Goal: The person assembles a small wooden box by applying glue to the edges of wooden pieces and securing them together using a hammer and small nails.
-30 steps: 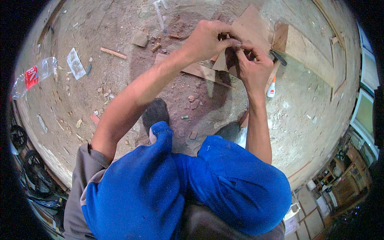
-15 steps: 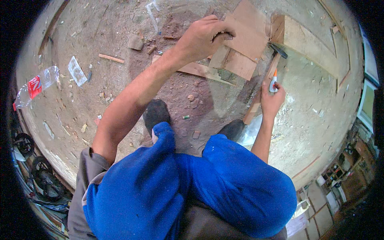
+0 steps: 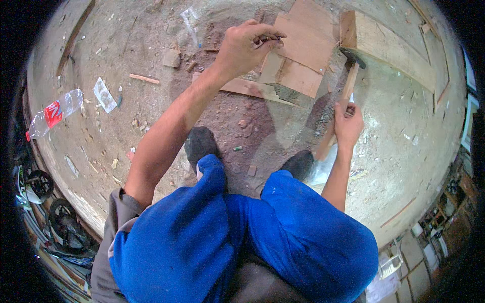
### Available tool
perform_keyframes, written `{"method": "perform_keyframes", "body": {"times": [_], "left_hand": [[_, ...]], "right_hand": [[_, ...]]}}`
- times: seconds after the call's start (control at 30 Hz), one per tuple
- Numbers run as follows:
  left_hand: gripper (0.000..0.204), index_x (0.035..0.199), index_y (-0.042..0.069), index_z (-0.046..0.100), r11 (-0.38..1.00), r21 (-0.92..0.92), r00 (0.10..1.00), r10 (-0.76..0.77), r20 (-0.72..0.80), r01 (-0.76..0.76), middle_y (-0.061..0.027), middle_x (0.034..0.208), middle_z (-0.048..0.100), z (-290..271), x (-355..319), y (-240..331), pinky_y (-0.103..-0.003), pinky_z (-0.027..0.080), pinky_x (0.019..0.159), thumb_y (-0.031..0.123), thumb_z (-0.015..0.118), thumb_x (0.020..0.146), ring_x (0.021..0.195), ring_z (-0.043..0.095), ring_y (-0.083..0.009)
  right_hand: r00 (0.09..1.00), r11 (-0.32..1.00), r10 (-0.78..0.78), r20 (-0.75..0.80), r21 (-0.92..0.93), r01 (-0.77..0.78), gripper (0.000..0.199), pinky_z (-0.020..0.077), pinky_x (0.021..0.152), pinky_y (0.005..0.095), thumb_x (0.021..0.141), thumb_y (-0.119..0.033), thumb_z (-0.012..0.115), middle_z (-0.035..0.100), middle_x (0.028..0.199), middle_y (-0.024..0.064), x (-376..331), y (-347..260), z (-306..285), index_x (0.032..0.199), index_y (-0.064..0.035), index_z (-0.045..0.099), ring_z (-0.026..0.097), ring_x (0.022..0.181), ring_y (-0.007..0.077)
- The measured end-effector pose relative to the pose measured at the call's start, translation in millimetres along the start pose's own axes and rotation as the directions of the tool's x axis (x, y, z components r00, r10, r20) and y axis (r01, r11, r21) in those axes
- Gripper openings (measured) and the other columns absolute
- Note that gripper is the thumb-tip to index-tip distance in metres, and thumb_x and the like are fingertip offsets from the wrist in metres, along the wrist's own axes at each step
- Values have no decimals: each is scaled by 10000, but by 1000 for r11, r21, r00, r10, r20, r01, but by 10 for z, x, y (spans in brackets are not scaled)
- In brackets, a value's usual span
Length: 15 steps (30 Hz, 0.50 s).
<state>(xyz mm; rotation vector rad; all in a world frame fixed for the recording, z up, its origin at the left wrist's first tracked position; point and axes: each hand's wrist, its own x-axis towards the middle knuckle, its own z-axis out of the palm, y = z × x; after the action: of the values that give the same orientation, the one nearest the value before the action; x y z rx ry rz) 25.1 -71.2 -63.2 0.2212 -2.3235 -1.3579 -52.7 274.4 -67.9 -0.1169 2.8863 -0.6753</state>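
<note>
My left hand (image 3: 248,48) is raised over the floor beside flat brown board pieces (image 3: 303,46), thumb and fingertips drawn together. Whatever may be between them is too small to make out. At the right, my right hand (image 3: 348,126) is closed around the wooden handle of a hammer (image 3: 349,85). The hammer's dark head points away from me, close to the end of a thick wooden beam (image 3: 389,45). A small white tip of a bottle (image 3: 352,97) shows beside the handle; the rest is hidden. Under the boards lies a thin wooden strip (image 3: 247,88).
A clear plastic bottle with a red label (image 3: 53,114) lies at the left, near a crumpled wrapper (image 3: 104,95). Wood scraps and rubble litter the dirt floor. A clear plastic bag (image 3: 323,169) is by my right foot (image 3: 298,164). Wheels (image 3: 65,222) stand at the lower left.
My right hand has gone from the white, orange-tipped bottle to the hammer handle, and the hammer has shifted slightly. My left hand stays pinched near the boards. The view has shifted a little.
</note>
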Motion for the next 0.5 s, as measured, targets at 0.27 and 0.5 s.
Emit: {"method": "perform_keyframes", "body": {"times": [0.27,0.5], "left_hand": [[298,1113,164,807,984,30,984,176,22,-177,-27,1007,783,9,63,-16,-329,576,777,59,802,834,879,689,-189],[286,1071,162,816,994,-52,995,93,-29,-94,-18,945,784,137,-28,14,-347,575,803,62,815,803,866,693,-207]], "right_hand": [[979,905,162,124,377,-198,220,535,661,297,1016,-179,603,699,853,102,-70,-81,-200,1073,33,612,690,724,154],[986,869,145,77,466,-164,231,459,555,266,1064,-229,569,569,763,23,-170,-55,-217,961,-23,561,561,617,94]]}}
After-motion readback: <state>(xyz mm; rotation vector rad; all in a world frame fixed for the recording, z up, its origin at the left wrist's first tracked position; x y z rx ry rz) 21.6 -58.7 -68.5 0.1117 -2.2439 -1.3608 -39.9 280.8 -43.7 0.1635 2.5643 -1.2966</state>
